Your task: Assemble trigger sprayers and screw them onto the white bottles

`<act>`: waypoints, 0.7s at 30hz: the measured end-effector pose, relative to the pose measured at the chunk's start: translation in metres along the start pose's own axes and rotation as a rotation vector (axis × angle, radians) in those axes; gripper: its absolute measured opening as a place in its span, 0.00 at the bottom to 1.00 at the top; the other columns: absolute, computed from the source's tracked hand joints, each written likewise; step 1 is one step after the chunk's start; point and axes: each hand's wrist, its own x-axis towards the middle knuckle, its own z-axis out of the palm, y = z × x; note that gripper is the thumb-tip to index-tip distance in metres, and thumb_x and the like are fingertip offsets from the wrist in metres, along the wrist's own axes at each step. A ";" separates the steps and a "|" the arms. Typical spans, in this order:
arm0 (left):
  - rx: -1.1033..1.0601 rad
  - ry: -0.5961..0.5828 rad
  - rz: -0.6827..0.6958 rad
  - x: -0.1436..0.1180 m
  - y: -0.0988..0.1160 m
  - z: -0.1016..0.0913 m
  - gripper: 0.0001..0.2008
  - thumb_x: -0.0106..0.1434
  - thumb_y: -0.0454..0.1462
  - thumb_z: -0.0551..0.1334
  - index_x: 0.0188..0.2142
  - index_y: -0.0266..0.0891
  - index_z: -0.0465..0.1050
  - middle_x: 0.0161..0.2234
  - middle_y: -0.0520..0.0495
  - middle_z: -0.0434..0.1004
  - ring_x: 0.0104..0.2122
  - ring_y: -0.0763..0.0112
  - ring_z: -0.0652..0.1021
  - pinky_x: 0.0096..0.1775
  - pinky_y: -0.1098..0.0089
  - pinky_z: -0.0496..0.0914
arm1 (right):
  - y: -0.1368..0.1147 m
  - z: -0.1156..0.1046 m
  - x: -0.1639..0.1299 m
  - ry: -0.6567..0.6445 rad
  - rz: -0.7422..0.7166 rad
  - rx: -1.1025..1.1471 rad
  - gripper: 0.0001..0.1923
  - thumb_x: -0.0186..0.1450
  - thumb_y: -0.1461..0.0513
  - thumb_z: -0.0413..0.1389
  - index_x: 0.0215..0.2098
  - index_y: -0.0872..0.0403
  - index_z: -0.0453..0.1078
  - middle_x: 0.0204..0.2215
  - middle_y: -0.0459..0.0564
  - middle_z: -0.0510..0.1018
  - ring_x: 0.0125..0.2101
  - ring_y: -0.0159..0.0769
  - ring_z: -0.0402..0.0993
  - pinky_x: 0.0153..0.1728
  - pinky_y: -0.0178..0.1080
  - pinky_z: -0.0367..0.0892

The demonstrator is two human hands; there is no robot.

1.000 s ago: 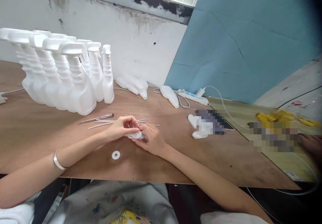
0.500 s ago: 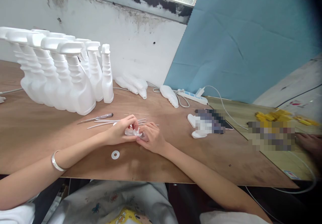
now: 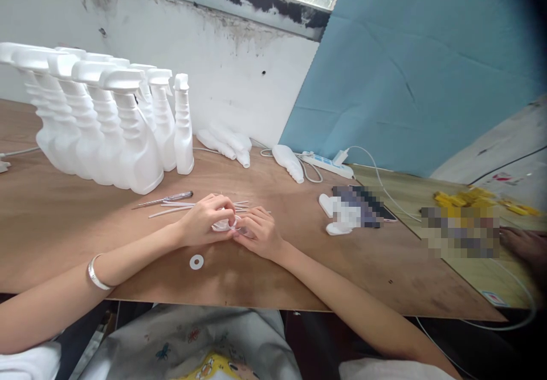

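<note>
White plastic spray bottles (image 3: 102,123) are stood upright in a tight cluster at the far left of the plywood desk (image 3: 64,220), at about ten o'clock from the hands. Just right of them, a screwdriver (image 3: 164,200) and a loose bundle of thin white tubes (image 3: 179,208) are laid flat, directly behind the left hand (image 3: 200,223). A small white ring (image 3: 196,262) is seen lying alone on the desk at six o'clock from that hand, near it but apart.

A silver bangle (image 3: 96,274) is worn on the left wrist; the forearm is rested on the desk edge, and the fingers are curled shut over a small white plastic part (image 3: 225,223). That part is held at the middle of the desk, just above its surface, between both hands. The right hand (image 3: 260,235) is pressed against it from the three o'clock side, fingers bent and pinched onto it, palm down, forearm angled back toward five o'clock.

Further right, several bottles (image 3: 226,142) are laid on their sides near the wall at one o'clock, beside a power strip (image 3: 329,165) with its cable. Another person's hand (image 3: 519,240) is seen at the far right edge.
</note>
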 end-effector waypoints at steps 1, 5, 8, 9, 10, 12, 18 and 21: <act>0.013 -0.003 0.002 0.000 0.000 0.000 0.08 0.59 0.41 0.57 0.27 0.38 0.68 0.34 0.47 0.70 0.34 0.70 0.70 0.39 0.69 0.59 | 0.000 0.000 0.000 0.002 0.006 0.004 0.04 0.59 0.60 0.53 0.29 0.52 0.65 0.27 0.46 0.78 0.29 0.32 0.72 0.33 0.37 0.62; 0.044 -0.012 -0.009 0.001 0.000 -0.002 0.10 0.59 0.42 0.57 0.26 0.39 0.68 0.33 0.48 0.74 0.33 0.70 0.71 0.38 0.69 0.58 | 0.001 0.000 -0.001 0.019 0.011 0.021 0.04 0.59 0.60 0.54 0.28 0.52 0.65 0.28 0.46 0.78 0.29 0.32 0.72 0.32 0.37 0.63; 0.033 -0.015 -0.013 0.001 -0.001 -0.003 0.11 0.59 0.43 0.57 0.26 0.39 0.69 0.33 0.48 0.74 0.33 0.70 0.71 0.38 0.69 0.58 | 0.001 0.001 -0.001 0.002 0.019 0.029 0.05 0.60 0.59 0.53 0.27 0.51 0.65 0.28 0.46 0.78 0.29 0.31 0.72 0.32 0.37 0.63; 0.026 -0.014 -0.011 0.001 -0.001 -0.003 0.11 0.59 0.43 0.57 0.26 0.39 0.69 0.33 0.48 0.74 0.34 0.70 0.70 0.38 0.69 0.58 | 0.001 0.001 -0.001 -0.006 0.026 0.030 0.05 0.60 0.59 0.53 0.27 0.51 0.65 0.28 0.46 0.78 0.29 0.31 0.72 0.32 0.37 0.62; 0.021 -0.015 -0.008 0.001 -0.001 -0.003 0.11 0.59 0.43 0.57 0.26 0.39 0.69 0.33 0.48 0.74 0.34 0.70 0.70 0.37 0.69 0.58 | 0.000 0.001 -0.001 -0.010 0.032 0.030 0.05 0.60 0.59 0.53 0.27 0.51 0.65 0.28 0.46 0.77 0.29 0.31 0.71 0.32 0.37 0.62; 0.025 -0.022 0.003 0.001 -0.002 -0.004 0.11 0.59 0.43 0.57 0.26 0.40 0.70 0.33 0.48 0.75 0.34 0.69 0.70 0.37 0.69 0.57 | 0.000 0.001 0.000 -0.009 0.039 0.029 0.06 0.60 0.59 0.52 0.26 0.51 0.65 0.27 0.46 0.77 0.29 0.31 0.71 0.32 0.37 0.62; 0.083 -0.025 0.055 0.000 -0.005 -0.004 0.10 0.60 0.41 0.57 0.26 0.40 0.70 0.36 0.49 0.75 0.35 0.69 0.69 0.37 0.68 0.57 | 0.000 0.002 -0.001 -0.005 0.045 0.043 0.06 0.60 0.59 0.53 0.26 0.52 0.64 0.28 0.47 0.77 0.29 0.32 0.71 0.32 0.37 0.63; 0.093 -0.030 0.050 0.001 -0.004 -0.002 0.10 0.60 0.41 0.56 0.25 0.40 0.69 0.35 0.48 0.74 0.35 0.69 0.69 0.36 0.68 0.57 | 0.000 0.003 -0.002 -0.016 0.059 0.042 0.06 0.60 0.59 0.52 0.27 0.52 0.63 0.27 0.47 0.76 0.29 0.33 0.71 0.33 0.38 0.63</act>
